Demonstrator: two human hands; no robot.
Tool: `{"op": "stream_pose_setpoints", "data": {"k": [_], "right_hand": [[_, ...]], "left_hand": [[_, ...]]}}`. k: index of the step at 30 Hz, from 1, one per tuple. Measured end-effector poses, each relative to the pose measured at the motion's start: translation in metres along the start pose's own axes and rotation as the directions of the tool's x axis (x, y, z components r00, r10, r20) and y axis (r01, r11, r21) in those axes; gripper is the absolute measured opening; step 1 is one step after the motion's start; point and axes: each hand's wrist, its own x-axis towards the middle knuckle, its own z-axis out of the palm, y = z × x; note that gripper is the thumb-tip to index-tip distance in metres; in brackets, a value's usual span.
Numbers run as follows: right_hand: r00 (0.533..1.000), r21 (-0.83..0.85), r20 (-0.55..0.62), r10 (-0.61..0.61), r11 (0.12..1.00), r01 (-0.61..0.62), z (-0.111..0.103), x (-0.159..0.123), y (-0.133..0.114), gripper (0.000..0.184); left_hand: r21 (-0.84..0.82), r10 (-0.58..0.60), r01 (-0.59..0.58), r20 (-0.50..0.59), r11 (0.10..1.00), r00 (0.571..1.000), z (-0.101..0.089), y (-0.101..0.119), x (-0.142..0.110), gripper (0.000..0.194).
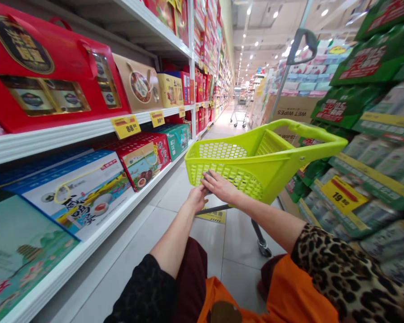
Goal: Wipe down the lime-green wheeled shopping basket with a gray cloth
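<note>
While the left hand [197, 199] and right hand [219, 187] touch the lime-green plastic mesh trolley basket [272, 168], running lengthwise ahead, any grip is unclear.

A supermarket aisle [218, 130], with gift boxes [70, 197] on price-tagged shelves [54, 139] and a lime-green shopping cart [283, 166].

One left hand [198, 199], one right hand [219, 186], two shopping carts [272, 168]

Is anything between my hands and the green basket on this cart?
No, nothing visible is. Your left hand and right hand rest directly against the near mesh wall of the lime-green plastic shopping cart basket, with no object between them.
</note>
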Motion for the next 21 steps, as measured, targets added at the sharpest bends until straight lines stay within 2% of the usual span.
{"op": "stream_pose_setpoints", "data": {"k": [5, 7, 8, 9, 10, 11, 12, 13, 15, 18, 21], "right_hand": [[0.991, -0.005, -0.094, -0.092, 0.996, 0.092, -0.005, 0.050, 0.015, 0.045], [0.983, -0.016, -0.137, -0.119, 0.993, 0.118, 0.000, 0.070, 0.019, 0.045], [0.980, -0.027, -0.152, -0.129, 0.992, 0.127, 0.005, 0.078, 0.021, 0.045], [0.978, -0.042, -0.159, -0.138, 0.990, 0.132, 0.012, 0.084, 0.023, 0.045], [0.977, -0.060, -0.158, -0.146, 0.989, 0.138, 0.021, 0.088, 0.025, 0.044], [0.977, -0.079, -0.151, -0.154, 0.987, 0.143, 0.032, 0.091, 0.027, 0.044], [0.977, -0.096, -0.137, -0.164, 0.984, 0.152, 0.044, 0.090, 0.029, 0.043], [0.977, -0.108, -0.120, -0.177, 0.980, 0.164, 0.058, 0.087, 0.029, 0.042], [0.974, -0.119, -0.086, -0.209, 0.973, 0.198, 0.085, 0.075, 0.029, 0.039], [0.970, -0.116, -0.040, -0.241, 0.965, 0.235, 0.115, 0.052, 0.025, 0.033], [0.963, -0.117, -0.053, -0.263, 0.960, 0.255, 0.114, 0.046, 0.025, 0.033]], "left_hand": [[0.280, 0.182, -0.141, -0.129, 0.950, 0.975, -0.034, 0.011, 0.015, 0.038], [0.474, 0.273, -0.167, -0.164, 0.864, 0.948, -0.047, 0.009, 0.016, 0.050], [0.625, 0.332, -0.165, -0.160, 0.763, 0.930, -0.053, 0.007, 0.015, 0.055], [0.780, 0.392, -0.145, -0.136, 0.608, 0.910, -0.058, 0.004, 0.014, 0.059], [0.904, 0.446, -0.111, -0.094, 0.412, 0.890, -0.063, 0.001, 0.012, 0.061], [0.975, 0.482, -0.071, -0.041, 0.212, 0.875, -0.068, -0.001, 0.011, 0.063], [0.998, 0.501, -0.038, 0.006, 0.053, 0.865, -0.071, -0.004, 0.011, 0.065], [0.999, 0.511, -0.022, 0.037, -0.035, 0.859, -0.074, -0.005, 0.011, 0.066], [0.993, 0.519, -0.015, 0.072, -0.113, 0.851, -0.076, -0.008, 0.011, 0.067], [0.989, 0.516, -0.024, 0.095, -0.143, 0.851, -0.073, -0.013, 0.015, 0.067], [0.989, 0.497, -0.041, 0.106, -0.140, 0.861, -0.066, -0.018, 0.020, 0.068]]}}
